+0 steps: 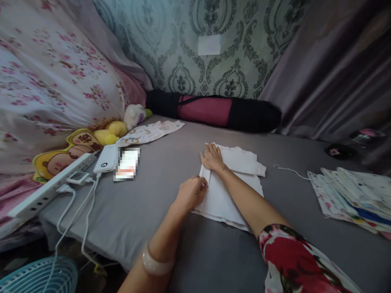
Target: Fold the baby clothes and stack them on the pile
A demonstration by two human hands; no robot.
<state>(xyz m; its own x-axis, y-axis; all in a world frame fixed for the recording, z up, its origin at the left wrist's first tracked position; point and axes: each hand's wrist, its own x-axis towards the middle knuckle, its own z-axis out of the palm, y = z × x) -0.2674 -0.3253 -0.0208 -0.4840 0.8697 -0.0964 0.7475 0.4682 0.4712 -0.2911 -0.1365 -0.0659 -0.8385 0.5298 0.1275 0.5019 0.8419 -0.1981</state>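
Note:
A white long-sleeved shirt (227, 195) lies partly folded on the grey sheet (146, 195), one sleeve laid across its upper part. My left hand (192, 192), with a pale bangle on the forearm, is closed at the shirt's left edge and pinches the cloth there. Higher up, near the top left corner, my right hand (213, 157) rests flat on the fabric with its fingers stretched out. My right forearm passes over the shirt and hides part of it.
A stack of folded clothes (354, 199) sits at the right. At the left are a power strip (55, 183), a white power bank (105, 158), a blurred-out phone (127, 164), plush toys (111, 132) and a patterned cloth (152, 132). A long black-and-maroon bag (204, 110) lies along the wall.

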